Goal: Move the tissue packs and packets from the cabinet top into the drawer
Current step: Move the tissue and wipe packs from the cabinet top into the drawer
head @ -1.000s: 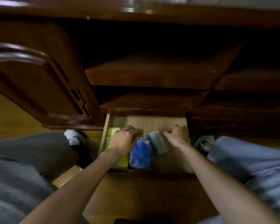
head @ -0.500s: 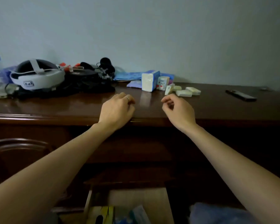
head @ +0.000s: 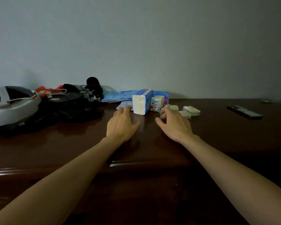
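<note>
A blue-and-white tissue pack [head: 142, 101] stands upright on the dark wooden cabinet top [head: 152, 143]. To its right stands a small printed tissue pack [head: 156, 103], with flat blue packets [head: 118, 96] lying behind them. Several small pale packets [head: 191, 110] lie further right. My left hand [head: 120, 124] stretches out just left of the blue-and-white pack, its fingertips at a pale purple packet [head: 124, 104]. My right hand [head: 173, 122] reaches with spread fingers to the small pale packets, fingertips touching the nearest. Neither hand holds anything. The drawer is out of view.
A white and black headset [head: 11, 104] and a heap of black gear with cables [head: 71, 103] fill the left of the cabinet top. A dark remote [head: 244, 112] lies at the far right. A plain wall rises behind.
The view rose from the open drawer to the cabinet top. Both hands left the drawer, came up over the front edge and now reach forward to the packs, fingers uncurling.
</note>
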A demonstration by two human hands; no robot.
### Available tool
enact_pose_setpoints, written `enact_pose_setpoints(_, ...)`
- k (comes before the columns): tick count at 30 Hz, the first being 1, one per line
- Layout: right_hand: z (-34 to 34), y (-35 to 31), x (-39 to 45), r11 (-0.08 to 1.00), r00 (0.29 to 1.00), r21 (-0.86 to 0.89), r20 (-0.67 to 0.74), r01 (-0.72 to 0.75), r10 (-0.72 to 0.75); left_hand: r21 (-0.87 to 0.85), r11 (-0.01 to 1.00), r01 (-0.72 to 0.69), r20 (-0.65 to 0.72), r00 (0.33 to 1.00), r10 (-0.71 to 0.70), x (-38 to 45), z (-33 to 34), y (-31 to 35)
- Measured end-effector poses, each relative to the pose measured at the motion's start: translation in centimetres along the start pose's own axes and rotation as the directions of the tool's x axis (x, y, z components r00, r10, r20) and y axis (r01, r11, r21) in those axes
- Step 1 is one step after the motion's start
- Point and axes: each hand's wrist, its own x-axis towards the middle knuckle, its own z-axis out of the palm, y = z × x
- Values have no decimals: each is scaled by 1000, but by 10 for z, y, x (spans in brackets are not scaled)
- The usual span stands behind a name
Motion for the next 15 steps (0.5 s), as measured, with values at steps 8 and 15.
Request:
enact_pose_setpoints(8, 43, 46, 165, 986, 959, -40, -241, -163, 149, -310, 933, 185, 10, 981, -191, 102, 84, 23)
enact_pose_setpoints(15, 108, 91, 253, 962, 924, 32, 289, -269, 249, -341, 929, 147, -123, 972, -199, 136, 124, 12)
